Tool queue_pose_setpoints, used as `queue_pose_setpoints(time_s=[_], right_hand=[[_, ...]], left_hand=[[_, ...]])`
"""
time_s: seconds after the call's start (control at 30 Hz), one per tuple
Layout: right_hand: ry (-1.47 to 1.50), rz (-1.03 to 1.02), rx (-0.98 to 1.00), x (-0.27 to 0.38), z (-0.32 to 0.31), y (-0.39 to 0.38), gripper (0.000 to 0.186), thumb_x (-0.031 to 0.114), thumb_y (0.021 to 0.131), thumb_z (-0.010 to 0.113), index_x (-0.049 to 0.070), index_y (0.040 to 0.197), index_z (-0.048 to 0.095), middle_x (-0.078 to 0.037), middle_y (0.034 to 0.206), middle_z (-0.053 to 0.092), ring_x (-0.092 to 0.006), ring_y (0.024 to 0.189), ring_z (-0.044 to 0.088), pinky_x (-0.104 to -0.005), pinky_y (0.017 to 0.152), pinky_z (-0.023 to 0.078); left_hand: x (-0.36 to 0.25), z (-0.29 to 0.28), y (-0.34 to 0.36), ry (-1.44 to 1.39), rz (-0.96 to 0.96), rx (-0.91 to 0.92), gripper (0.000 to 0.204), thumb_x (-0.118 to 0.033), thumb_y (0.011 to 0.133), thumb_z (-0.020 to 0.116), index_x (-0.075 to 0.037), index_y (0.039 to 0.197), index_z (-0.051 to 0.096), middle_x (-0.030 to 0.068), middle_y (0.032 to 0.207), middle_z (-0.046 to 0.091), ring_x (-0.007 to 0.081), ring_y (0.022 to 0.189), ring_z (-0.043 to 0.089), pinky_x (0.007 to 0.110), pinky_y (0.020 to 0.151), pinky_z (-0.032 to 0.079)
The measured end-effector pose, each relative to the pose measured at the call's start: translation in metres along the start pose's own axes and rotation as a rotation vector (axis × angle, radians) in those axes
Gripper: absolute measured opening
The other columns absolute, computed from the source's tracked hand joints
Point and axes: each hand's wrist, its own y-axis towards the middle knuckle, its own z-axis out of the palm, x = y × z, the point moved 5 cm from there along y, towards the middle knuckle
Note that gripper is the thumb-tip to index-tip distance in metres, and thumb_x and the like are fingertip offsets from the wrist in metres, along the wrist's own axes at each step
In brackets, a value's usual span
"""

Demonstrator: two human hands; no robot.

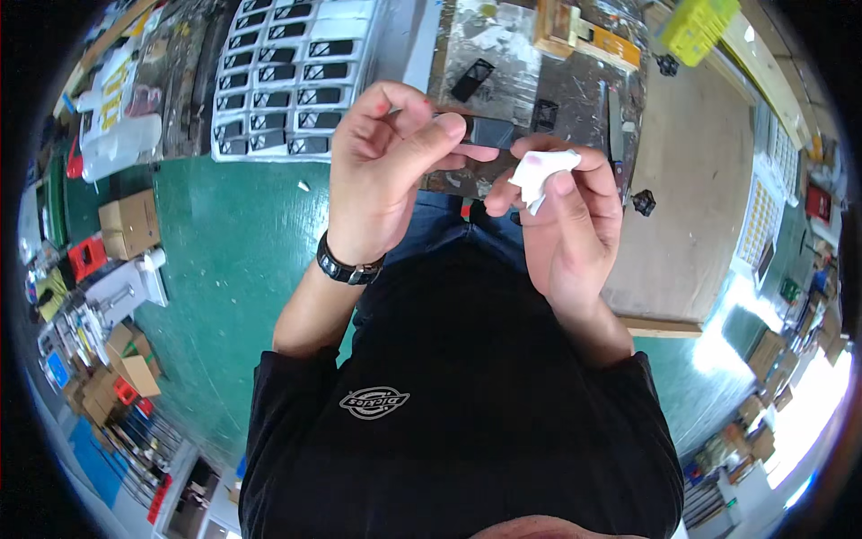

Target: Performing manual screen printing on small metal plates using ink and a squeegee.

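My left hand (386, 153) is closed, pinching a thin dark rectangular plate (491, 133) with a glossy face between thumb and fingers. Bunched in my right hand (575, 225) is a white cloth or tissue (544, 173), gripped between thumb and fingers. The right fingertips are close to the plate's right end; whether they touch it I cannot tell. Both hands are raised over the near edge of the stained workbench (453, 184). Beyond them a black rectangular piece (471, 79) lies on the bench, with another dark piece (545, 115) to its right.
A white tray (218, 148) with rows of several black rectangular pieces is at the far left. A wooden block (557, 27) and an orange strip (615, 47) sit at the back. On the right stands a plywood-topped surface (682, 198), with black knobs (643, 203) by its edge and a yellow object (700, 31) behind.
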Motion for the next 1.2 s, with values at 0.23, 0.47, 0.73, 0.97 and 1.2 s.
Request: queue_pose_setpoints(time_s=[0.23, 0.47, 0.73, 0.97, 1.2], right_hand=[[-0.049, 0.015, 0.066, -0.013, 0.018, 0.008, 0.02, 0.011, 0.11, 0.052, 0.002, 0.126, 0.058, -0.022, 0.124, 0.063, -0.0305, 0.09, 0.067, -0.0373, 0.08, 0.055], [0.034, 0.031, 0.144, -0.026, 0.023, 0.014, 0.018, 0.001, 0.107, 0.052, -0.002, 0.124, 0.055, -0.023, 0.124, 0.064, -0.0321, 0.084, 0.069, -0.0413, 0.08, 0.058], [-0.06, 0.081, 0.098, -0.019, 0.028, 0.027, 0.021, 0.0, 0.105, 0.053, -0.003, 0.126, 0.055, -0.022, 0.112, 0.068, -0.0301, 0.084, 0.069, -0.0394, 0.079, 0.058], [-0.161, 0.16, 0.208, -0.015, 0.034, 0.043, 0.023, -0.001, 0.105, 0.054, -0.004, 0.128, 0.055, -0.02, 0.103, 0.07, -0.0266, 0.081, 0.07, -0.0344, 0.075, 0.058], [-0.175, 0.112, 0.181, -0.014, 0.031, 0.045, 0.022, -0.001, 0.105, 0.054, -0.004, 0.128, 0.056, -0.021, 0.105, 0.069, -0.0244, 0.08, 0.07, -0.0316, 0.073, 0.058]], left_hand=[[-0.007, -0.011, -0.014, -0.119, -0.045, -0.065, 0.026, -0.004, 0.104, 0.066, 0.002, 0.129, 0.062, 0.0147, 0.107, 0.075, 0.0333, 0.091, 0.08, 0.027, 0.076, 0.062], [-0.014, -0.022, -0.021, -0.129, -0.131, -0.11, 0.015, -0.005, 0.102, 0.07, 0.003, 0.115, 0.071, 0.0124, 0.096, 0.076, 0.0263, 0.088, 0.081, 0.022, 0.073, 0.06], [-0.016, -0.03, -0.024, 0.036, -0.154, 0.086, 0.009, -0.001, 0.098, 0.072, 0.003, 0.106, 0.072, 0.0119, 0.084, 0.076, 0.0166, 0.073, 0.075, 0.02, 0.064, 0.058], [-0.009, -0.026, -0.027, 0.093, -0.268, 0.191, 0.008, 0.002, 0.095, 0.074, 0.0, 0.091, 0.067, 0.0101, 0.081, 0.075, 0.011, 0.063, 0.068, 0.019, 0.055, 0.054], [-0.008, -0.023, -0.026, 0.083, -0.193, 0.061, 0.017, 0.001, 0.096, 0.074, -0.003, 0.084, 0.062, 0.0073, 0.074, 0.071, 0.0088, 0.059, 0.064, 0.017, 0.051, 0.049]])
